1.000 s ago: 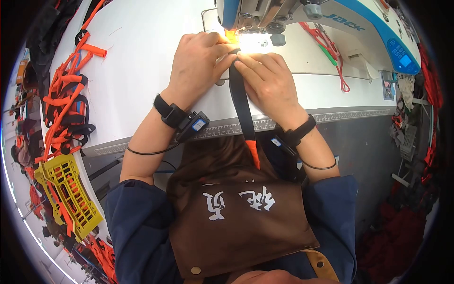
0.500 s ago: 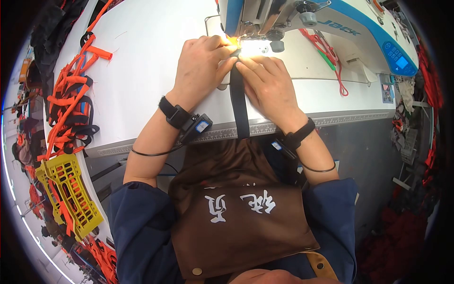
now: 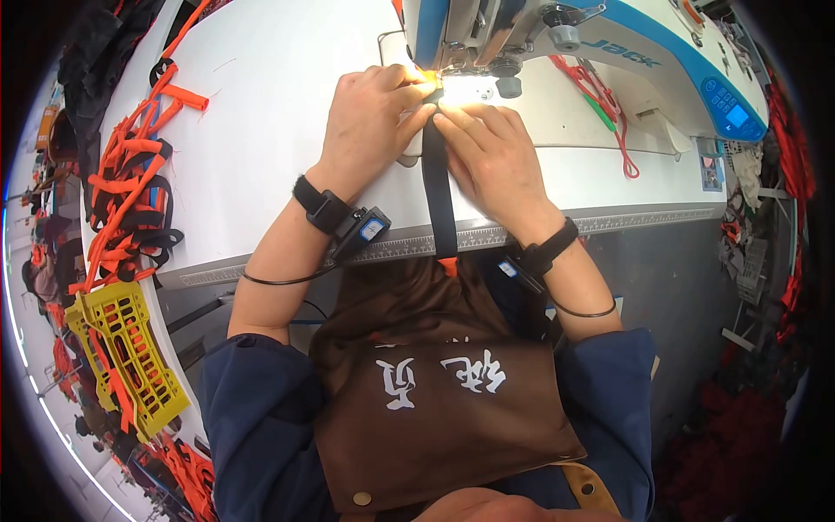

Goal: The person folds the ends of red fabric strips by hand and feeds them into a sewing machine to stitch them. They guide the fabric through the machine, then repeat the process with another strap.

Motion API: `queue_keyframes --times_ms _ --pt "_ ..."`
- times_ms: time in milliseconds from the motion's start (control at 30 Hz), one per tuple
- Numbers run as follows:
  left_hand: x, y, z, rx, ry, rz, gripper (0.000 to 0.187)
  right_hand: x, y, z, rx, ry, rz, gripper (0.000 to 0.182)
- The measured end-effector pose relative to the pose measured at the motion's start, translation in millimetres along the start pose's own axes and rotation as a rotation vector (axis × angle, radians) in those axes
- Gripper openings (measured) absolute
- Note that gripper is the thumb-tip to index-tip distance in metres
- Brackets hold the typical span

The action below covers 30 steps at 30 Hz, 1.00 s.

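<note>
A black webbing strap (image 3: pixel 439 191) runs from under the sewing machine's needle area down over the table's front edge, with an orange piece (image 3: pixel 448 265) showing at its lower end. My left hand (image 3: pixel 370 113) pinches the strap's upper end, close to a bit of orange material (image 3: pixel 428 80) by the presser foot. Facing it, my right hand (image 3: pixel 491 152) has thumb and fingertips closed on the strap's right side. Bright lamp glare and my fingers hide the exact stitching spot.
The sewing machine (image 3: pixel 609 48) arches over the white table (image 3: pixel 252 104). Red-handled scissors (image 3: pixel 604 100) lie beneath its arm. Tangled orange and black straps (image 3: pixel 126 191) lie at left, above a yellow plastic basket (image 3: pixel 130 357). A ruler strip (image 3: pixel 626 217) lines the front edge.
The strap has slid slightly up toward the machine, so its orange part now shows at the table edge. Both hands have stayed almost in place.
</note>
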State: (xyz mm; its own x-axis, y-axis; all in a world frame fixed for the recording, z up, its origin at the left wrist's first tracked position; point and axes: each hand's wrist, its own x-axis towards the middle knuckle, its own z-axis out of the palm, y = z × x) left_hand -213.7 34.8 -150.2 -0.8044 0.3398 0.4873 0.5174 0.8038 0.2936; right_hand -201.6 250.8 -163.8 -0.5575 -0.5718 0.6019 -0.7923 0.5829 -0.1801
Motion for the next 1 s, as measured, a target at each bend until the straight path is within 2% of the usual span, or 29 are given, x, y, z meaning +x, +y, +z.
queue_keyframes --times_ms 667,1000 --pt "-1.4 0.9 1.6 -0.05 -0.025 -0.074 0.027 -0.3 -0.3 -0.5 0.015 -0.008 0.009 0.037" --pt "0.7 -3.3 2.8 -0.062 -0.017 -0.017 0.027 0.0 -0.5 -1.9 0.015 -0.004 0.001 0.039"
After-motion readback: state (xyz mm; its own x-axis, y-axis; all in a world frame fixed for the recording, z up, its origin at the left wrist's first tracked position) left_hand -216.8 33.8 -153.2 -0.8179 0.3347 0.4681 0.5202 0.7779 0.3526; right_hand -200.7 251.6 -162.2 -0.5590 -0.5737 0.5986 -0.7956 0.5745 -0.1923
